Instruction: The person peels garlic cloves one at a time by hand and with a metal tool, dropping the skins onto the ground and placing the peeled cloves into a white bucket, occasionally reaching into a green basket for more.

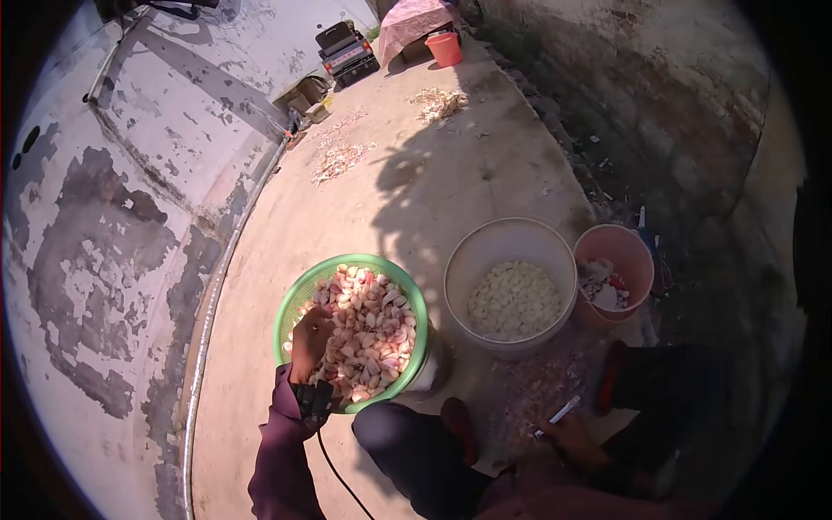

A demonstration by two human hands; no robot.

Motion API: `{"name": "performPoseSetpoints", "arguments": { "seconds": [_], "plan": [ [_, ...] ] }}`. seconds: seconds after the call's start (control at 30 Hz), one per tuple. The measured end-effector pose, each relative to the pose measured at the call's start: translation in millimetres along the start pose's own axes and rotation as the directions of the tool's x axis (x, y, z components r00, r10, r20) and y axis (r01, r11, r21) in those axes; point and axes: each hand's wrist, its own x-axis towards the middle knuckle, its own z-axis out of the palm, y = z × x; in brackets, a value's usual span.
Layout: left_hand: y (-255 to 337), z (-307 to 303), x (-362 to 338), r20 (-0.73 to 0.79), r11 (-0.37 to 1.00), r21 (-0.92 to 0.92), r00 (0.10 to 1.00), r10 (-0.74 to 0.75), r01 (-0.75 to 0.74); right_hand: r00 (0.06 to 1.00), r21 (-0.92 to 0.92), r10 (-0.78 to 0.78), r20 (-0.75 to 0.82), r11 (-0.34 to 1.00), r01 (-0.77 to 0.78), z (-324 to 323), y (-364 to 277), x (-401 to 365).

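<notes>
My left hand [311, 340] reaches into a green mesh basket [419, 347] heaped with unpeeled garlic cloves [368, 325]. Its fingers are curled at the left side of the heap; a small pale spot shows among them, too small to name. Low on the right, in shade, my right hand [574, 440] is closed around a small knife [559, 416], whose pale, narrow length sticks out of the fist. Between the hands stands a white bucket [451, 299] with peeled garlic cloves [514, 299] at its bottom.
A pink bucket [637, 269] with pale scraps inside touches the white bucket's right side. Garlic skins [542, 386] litter the ground by my feet. Farther off are scattered piles [342, 162], a parked vehicle [347, 54] and a red bucket [445, 50]. Walls flank both sides.
</notes>
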Motion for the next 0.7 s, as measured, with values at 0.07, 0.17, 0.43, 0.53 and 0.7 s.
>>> {"name": "performPoseSetpoints", "arguments": {
  "seconds": [0.07, 0.17, 0.43, 0.53, 0.7],
  "plan": [
    [-4, -12, 8, -0.081, 0.992, -0.122, 0.995, -0.053, 0.043, 1.000, -0.041, -0.020, 0.015, 0.999, 0.020, 0, -2, -1],
    [10, -28, 7, 0.073, 0.714, -0.604, 0.917, -0.393, 0.354, 1.000, -0.022, 0.018, 0.001, 1.000, -0.018, 0, -1, -6],
    [102, -35, -6, 0.213, -0.072, -0.977, 0.865, -0.454, 0.203, 0.997, 0.075, -0.083, -0.006, 0.994, 0.083, 0, 7, -2],
    [149, -11, -37, 0.210, -0.041, -0.976, 0.892, -0.401, 0.212, 0.998, 0.063, -0.059, 0.005, 0.996, 0.058, 0, 9, 1],
    [213, 65, -107, 0.508, -0.266, -0.836, 0.860, -0.050, 0.479, 0.981, 0.068, -0.195, -0.012, 0.978, 0.196, 16, -53, -26]
  ]
}}
